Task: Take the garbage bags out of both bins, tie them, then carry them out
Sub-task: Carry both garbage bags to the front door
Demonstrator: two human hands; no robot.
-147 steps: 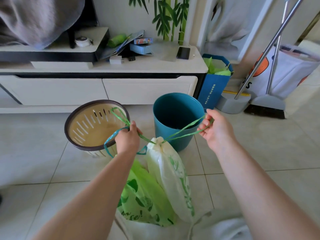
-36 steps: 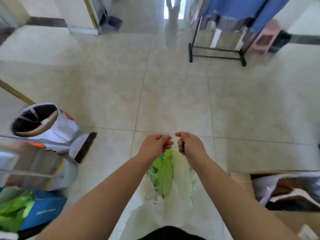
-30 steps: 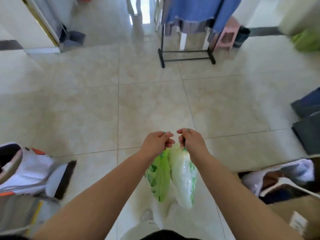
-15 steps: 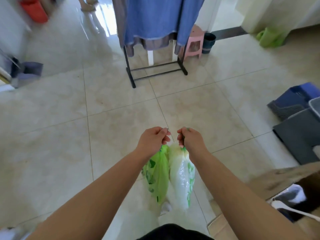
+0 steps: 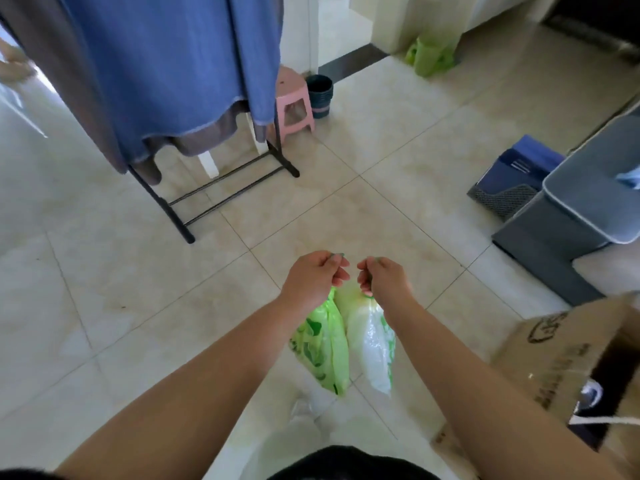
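Two small garbage bags hang side by side above the tiled floor in the head view. My left hand [image 5: 313, 277] grips the drawstring top of the green bag [image 5: 323, 348]. Just to its right, my right hand [image 5: 384, 277] grips the top of the white bag with green print [image 5: 372, 344]. Both fists are held close together at the middle of the view, and the bags dangle below them. Neither bin is in sight.
A black clothes rack [image 5: 180, 216] draped with blue and grey fabric [image 5: 166, 64] stands ahead on the left, a pink stool [image 5: 294, 102] behind it. Grey storage boxes [image 5: 568, 216] sit on the right. An open cardboard box [image 5: 568, 362] is at my lower right.
I have turned away from the bins and moved across the room with a bag in each hand. The rack and grey boxes have come closer over the last second.
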